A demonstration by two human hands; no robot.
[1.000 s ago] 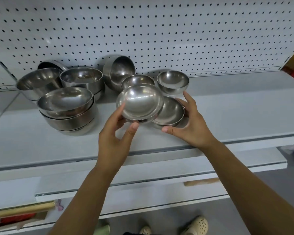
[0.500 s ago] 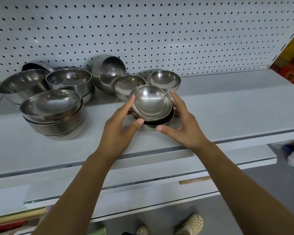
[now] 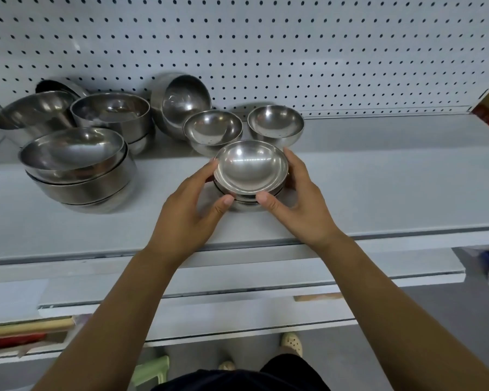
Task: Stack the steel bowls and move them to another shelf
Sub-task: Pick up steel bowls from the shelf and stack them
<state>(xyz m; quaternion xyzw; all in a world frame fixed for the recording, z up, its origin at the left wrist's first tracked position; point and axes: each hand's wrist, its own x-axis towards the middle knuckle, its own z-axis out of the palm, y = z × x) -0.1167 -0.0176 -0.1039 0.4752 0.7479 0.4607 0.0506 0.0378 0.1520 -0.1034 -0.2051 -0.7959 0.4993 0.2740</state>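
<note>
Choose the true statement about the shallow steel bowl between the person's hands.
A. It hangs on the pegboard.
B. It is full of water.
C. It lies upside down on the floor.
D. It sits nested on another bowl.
D: the shallow bowl sits rim-up on a second bowl on the shelf, left hand and right hand at its sides.

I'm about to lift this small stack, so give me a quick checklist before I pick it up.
1. Top bowl nested in the one below: ok.
2. Left hand on the stack's side: ok.
3. Right hand on the other side: ok.
4. Stack apart from the two small bowls behind: ok.
5. Number of bowls in the stack: cannot tell.
6. Destination shelf free: cannot tell.
</note>
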